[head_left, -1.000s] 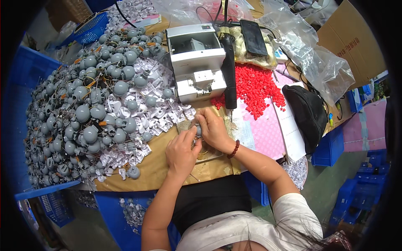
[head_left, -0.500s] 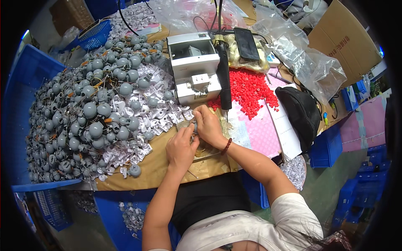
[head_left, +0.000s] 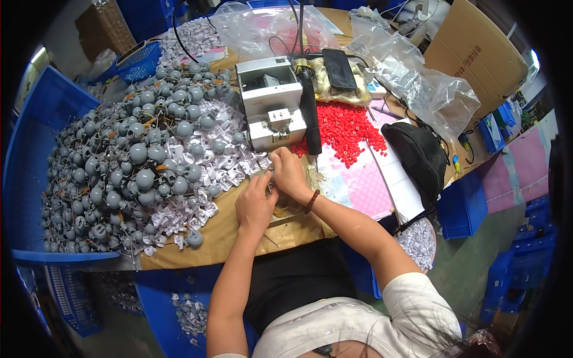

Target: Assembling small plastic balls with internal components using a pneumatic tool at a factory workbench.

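Note:
My left hand and my right hand meet at the table's near side, fingers bent and closed. Between them is a small grey rounded part, mostly covered by my fingers. Beneath lies a flat, stained work plate. Just beyond my hands stands a white box-shaped machine, open at the top. Beside it a black electric screwdriver hangs upright, its bit pointing down near my right hand. Left of my hands are white plastic pieces and a heap of grey ball-shaped parts with wires.
Small red parts are spread right of the screwdriver. A black phone rests on a bag. Farther right are a black pouch, clear plastic bags and a cardboard box. A blue tray wall borders the grey heap.
The whole view has shifted slightly. My hands remain together at the same spot on the work plate, with the fingers moved a little and the grey part now more covered.

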### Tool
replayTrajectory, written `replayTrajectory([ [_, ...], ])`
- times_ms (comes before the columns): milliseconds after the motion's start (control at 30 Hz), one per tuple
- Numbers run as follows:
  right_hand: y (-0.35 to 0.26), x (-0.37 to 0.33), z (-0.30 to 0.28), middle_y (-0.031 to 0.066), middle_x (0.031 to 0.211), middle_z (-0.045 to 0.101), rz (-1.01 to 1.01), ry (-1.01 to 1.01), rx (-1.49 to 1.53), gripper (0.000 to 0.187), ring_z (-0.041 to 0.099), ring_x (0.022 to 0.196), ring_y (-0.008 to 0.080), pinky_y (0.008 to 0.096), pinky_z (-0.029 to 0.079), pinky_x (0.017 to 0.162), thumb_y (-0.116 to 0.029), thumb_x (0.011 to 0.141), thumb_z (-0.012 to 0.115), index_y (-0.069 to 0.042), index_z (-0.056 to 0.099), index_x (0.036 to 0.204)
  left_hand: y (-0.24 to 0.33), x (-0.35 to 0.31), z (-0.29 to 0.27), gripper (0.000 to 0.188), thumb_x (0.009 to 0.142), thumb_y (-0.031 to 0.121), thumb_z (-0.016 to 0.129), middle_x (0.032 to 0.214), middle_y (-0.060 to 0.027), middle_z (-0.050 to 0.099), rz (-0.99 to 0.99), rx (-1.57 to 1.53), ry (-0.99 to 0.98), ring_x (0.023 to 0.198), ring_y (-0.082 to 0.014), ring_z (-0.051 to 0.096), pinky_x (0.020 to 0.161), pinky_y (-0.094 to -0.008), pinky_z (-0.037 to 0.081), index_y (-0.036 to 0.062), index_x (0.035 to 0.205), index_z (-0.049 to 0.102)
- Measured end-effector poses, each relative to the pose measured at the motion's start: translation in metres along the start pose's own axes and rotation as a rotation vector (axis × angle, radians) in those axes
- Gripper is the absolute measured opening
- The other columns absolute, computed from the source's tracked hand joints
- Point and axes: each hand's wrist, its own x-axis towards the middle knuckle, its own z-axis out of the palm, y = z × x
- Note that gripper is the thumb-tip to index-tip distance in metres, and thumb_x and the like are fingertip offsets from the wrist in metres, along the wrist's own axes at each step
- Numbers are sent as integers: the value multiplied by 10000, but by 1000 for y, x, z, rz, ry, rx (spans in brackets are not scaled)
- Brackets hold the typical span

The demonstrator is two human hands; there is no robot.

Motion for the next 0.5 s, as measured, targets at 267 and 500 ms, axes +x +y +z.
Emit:
replayTrajectory([
  [267,12,19,-101,95,929,681,-114,-472,204,183,665,864,219,354,541,765,-159,966,659,-3,667,1062,-13,-73,-62,345,860,56,756,904,-66,683,-424,-386,-173,574,-76,500,540,-253,430,23,1195,678],
  [500,84,34,-160,143,964,618,-508,-381,-642,126,611,950,355,443,524,814,-47,848,664,-42,666,974,-67,-180,-156,360,858,5,758,992,-32,726,-754,-444,-234,572,17,424,511,-185,364,-4,1208,670],
])
